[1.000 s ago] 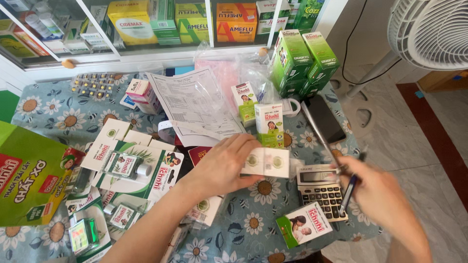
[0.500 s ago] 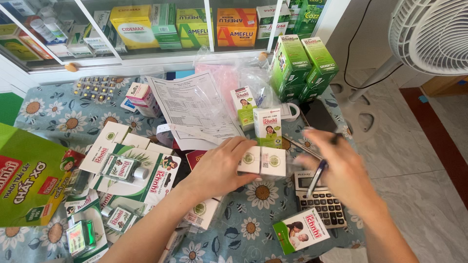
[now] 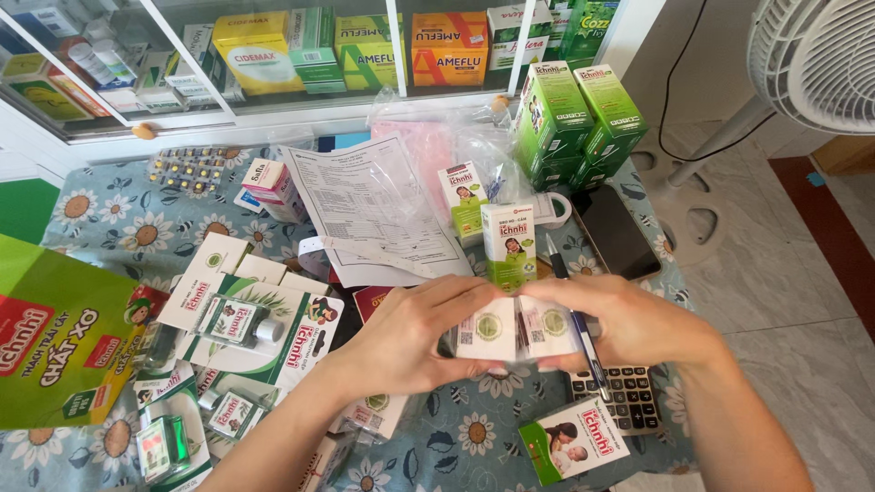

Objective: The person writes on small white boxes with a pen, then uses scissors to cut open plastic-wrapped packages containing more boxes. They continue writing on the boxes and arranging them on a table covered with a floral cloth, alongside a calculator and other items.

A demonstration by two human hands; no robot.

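My left hand (image 3: 410, 335) and my right hand (image 3: 629, 321) meet over the table's front middle, both gripping a pair of small white boxes with round green emblems (image 3: 515, 328). A dark pen (image 3: 583, 337) is also tucked under my right hand's fingers, running from above the hand down toward a calculator (image 3: 624, 399). A tall green and white medicine box (image 3: 509, 244) stands just behind the hands.
A printed paper sheet (image 3: 374, 205) lies mid-table on the flowered cloth (image 3: 118, 228). Green boxes (image 3: 574, 123) stand stacked at back right beside a black phone (image 3: 620, 232). Flat green cartons (image 3: 246, 319) and a big green package (image 3: 55, 337) fill the left. Fan (image 3: 816, 64) at right.
My right hand, holding the pen, has moved left from beside the calculator to the white boxes and now grips them together with my left hand.
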